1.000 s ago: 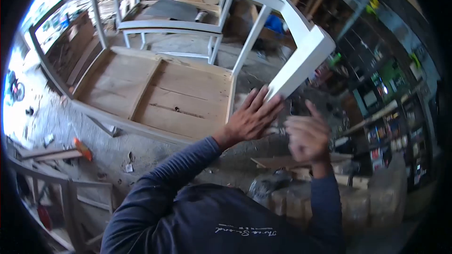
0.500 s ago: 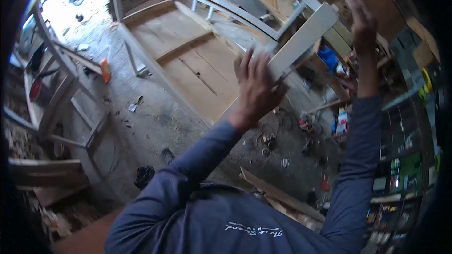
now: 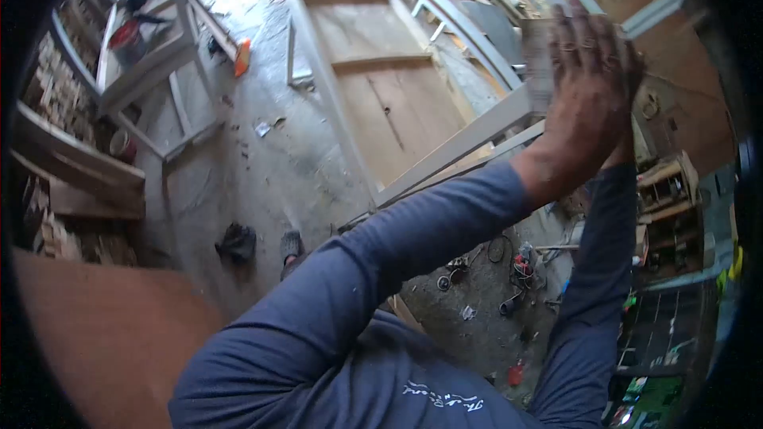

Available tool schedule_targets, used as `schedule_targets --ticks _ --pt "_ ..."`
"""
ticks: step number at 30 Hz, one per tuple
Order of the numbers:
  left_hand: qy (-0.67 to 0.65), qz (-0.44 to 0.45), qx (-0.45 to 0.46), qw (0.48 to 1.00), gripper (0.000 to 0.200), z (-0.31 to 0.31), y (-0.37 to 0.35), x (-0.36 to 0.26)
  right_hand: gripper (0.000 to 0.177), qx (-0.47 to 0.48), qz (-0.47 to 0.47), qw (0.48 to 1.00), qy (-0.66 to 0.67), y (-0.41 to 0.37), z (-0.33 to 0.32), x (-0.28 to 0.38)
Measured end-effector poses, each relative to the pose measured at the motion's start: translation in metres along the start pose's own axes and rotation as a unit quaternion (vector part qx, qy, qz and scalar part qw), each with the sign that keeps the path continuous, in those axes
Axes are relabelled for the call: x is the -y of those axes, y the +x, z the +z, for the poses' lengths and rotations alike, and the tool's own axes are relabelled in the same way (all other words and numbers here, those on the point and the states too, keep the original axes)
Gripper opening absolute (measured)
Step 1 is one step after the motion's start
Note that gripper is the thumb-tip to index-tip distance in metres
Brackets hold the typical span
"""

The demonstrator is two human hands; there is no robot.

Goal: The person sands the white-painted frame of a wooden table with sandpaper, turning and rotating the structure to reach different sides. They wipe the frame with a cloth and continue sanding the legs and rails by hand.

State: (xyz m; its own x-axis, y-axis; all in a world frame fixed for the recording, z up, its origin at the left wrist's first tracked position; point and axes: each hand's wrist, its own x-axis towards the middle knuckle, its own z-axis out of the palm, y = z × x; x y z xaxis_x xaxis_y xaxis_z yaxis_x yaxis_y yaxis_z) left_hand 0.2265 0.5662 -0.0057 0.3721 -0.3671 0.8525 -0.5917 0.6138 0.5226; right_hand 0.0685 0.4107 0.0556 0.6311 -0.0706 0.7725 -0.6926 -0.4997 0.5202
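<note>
Left hand (image 3: 592,79), fingers laid flat and uncurled, pins a grey sheet (image 3: 539,63) against the raised white frame (image 3: 469,139), steadying it; right hand hidden behind, grip unreadable.

the left hand (image 3: 592,83) lies flat on a grey sheet (image 3: 539,59) against the white frame rail (image 3: 469,141).
</note>
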Motion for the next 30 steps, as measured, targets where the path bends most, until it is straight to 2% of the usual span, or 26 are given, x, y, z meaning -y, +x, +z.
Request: schedule_targets --ticks 1,3,5,6,9,11,12,13,14,15,16,18,20,22,23,26,27,28,30 --pt "-0.055 0.002 0.001 0.998 0.067 -0.003 -0.012 0.014 0.078 0.016 0.029 0.999 0.017 -0.002 0.0 0.001" --pt "-0.17 0.016 0.005 0.985 0.068 -0.006 -0.063 0.053 0.084 0.019 0.102 0.987 0.122 -0.004 0.0 -0.012" --pt "-0.067 0.01 -0.037 0.997 0.067 -0.006 -0.175 0.116 0.074 -0.018 0.058 0.992 0.112 -0.013 0.005 -0.029" --pt "-0.025 -0.099 -0.018 0.995 0.07 -0.006 -0.248 0.142 0.069 -0.022 0.047 0.993 0.111 -0.015 0.008 -0.038" --pt "0.026 -0.302 0.137 0.943 0.073 -0.038 -0.388 0.218 0.053 -0.008 0.041 0.992 0.115 -0.02 0.007 -0.067" --pt "0.037 -0.457 0.208 0.864 0.077 -0.042 -0.408 0.242 0.044 0.058 0.066 0.986 0.142 -0.026 -0.005 -0.08" --pt "-0.01 -0.483 0.187 0.855 0.078 -0.039 -0.393 0.224 0.04 0.063 0.084 0.979 0.176 -0.023 -0.004 -0.078" --pt "-0.019 -0.438 0.159 0.884 0.078 -0.035 -0.359 0.193 0.035 0.065 0.103 0.97 0.211 -0.02 0.001 -0.078" --pt "-0.026 -0.391 0.133 0.91 0.078 -0.031 -0.324 0.16 0.033 0.09 0.1 0.973 0.187 -0.027 0.005 -0.112" --pt "0.003 -0.267 0.109 0.958 0.078 -0.03 -0.304 0.139 0.031 0.116 0.095 0.975 0.163 -0.034 0.01 -0.147" --pt "-0.005 -0.228 0.113 0.967 0.079 -0.032 -0.308 0.148 0.03 0.141 0.089 0.976 0.139 -0.041 0.014 -0.182" --pt "-0.023 -0.154 0.117 0.981 0.08 -0.036 -0.319 0.161 0.029 0.128 0.101 0.974 0.16 -0.043 0.019 -0.178" --pt "-0.009 -0.294 0.088 0.952 0.079 -0.028 -0.397 0.199 0.029 0.095 0.114 0.971 0.188 -0.044 0.015 -0.163" --pt "0.072 -0.356 0.137 0.921 0.079 -0.043 -0.407 0.212 0.029 0.082 0.123 0.968 0.202 -0.046 0.012 -0.156" --pt "0.056 -0.438 0.146 0.885 0.079 -0.041 -0.408 0.212 0.028 0.079 0.124 0.967 0.21 -0.045 0.012 -0.153" --pt "0.097 -0.363 0.118 0.919 0.078 -0.029 -0.352 0.182 0.028 0.068 0.125 0.964 0.225 -0.043 0.016 -0.155" --pt "0.05 -0.268 0.095 0.957 0.078 -0.031 -0.312 0.161 0.028 0.068 0.126 0.963 0.229 -0.045 0.016 -0.155" --pt "-0.036 -0.288 0.046 0.956 0.076 -0.029 -0.266 0.139 0.028 0.066 0.128 0.962 0.231 -0.047 0.015 -0.155" --pt "-0.241 -0.197 0.034 0.95 0.075 -0.037 -0.184 0.123 0.027 0.067 0.13 0.961 0.235 -0.049 0.016 -0.155"
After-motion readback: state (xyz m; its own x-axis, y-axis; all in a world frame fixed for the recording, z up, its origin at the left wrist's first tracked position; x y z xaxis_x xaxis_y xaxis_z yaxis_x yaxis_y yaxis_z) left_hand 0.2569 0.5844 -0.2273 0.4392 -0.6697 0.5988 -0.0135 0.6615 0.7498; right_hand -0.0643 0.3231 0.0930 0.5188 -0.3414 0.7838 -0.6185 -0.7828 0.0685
